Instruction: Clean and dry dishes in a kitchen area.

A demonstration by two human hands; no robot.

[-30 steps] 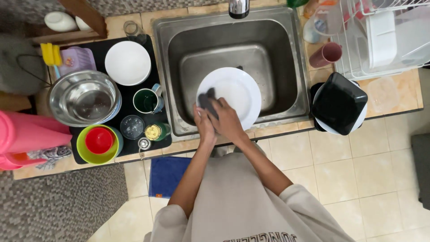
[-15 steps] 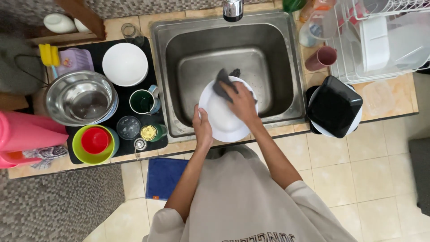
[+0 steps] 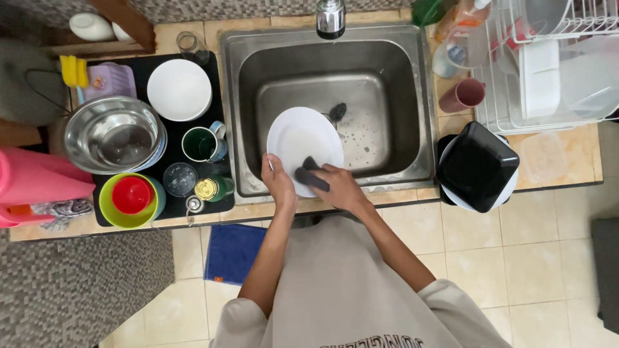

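A round white plate [image 3: 303, 145] is held over the steel sink [image 3: 412, 96], tilted toward me. My left hand [image 3: 278, 182] grips its lower left rim. My right hand [image 3: 338, 185] presses a dark scrubbing sponge [image 3: 311, 175] against the plate's lower edge. The tap [image 3: 330, 16] stands above the basin, and a dark drain strainer [image 3: 337, 111] lies on the sink floor just past the plate.
Left of the sink a black tray [image 3: 169, 143] carries a white plate [image 3: 178, 89], steel bowl [image 3: 113, 134], green mug [image 3: 201, 143], and a red cup in a green bowl [image 3: 131, 195]. Right: a black square dish [image 3: 477, 164], pink cup [image 3: 463, 95], white drying rack [image 3: 554, 64]. A blue mat [image 3: 232, 251] lies below.
My right hand with the sponge has slid from the plate's top down to its lower edge. The plate has tipped and shifted slightly left; my left hand still holds the rim.
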